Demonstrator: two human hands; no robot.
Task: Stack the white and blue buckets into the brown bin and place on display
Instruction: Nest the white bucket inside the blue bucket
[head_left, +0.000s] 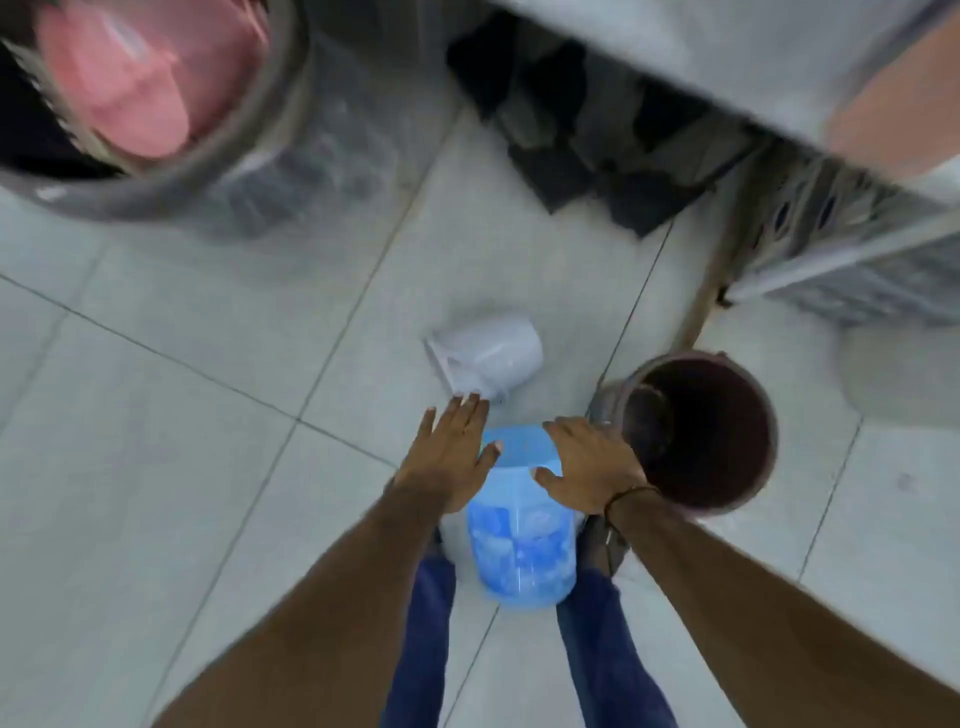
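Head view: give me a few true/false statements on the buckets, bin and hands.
1. The white bucket lies on its side on the floor. True.
2. The blue bucket sits inside the brown bin. False: it is outside the bin, between the hands.
3. The left hand and right hand both touch the blue bucket. True.
4. The brown bin stands left of the blue bucket. False: it stands to its right.

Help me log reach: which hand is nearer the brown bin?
Right. The right hand rests on the blue bucket beside the brown bin; the left hand is across the bucket.
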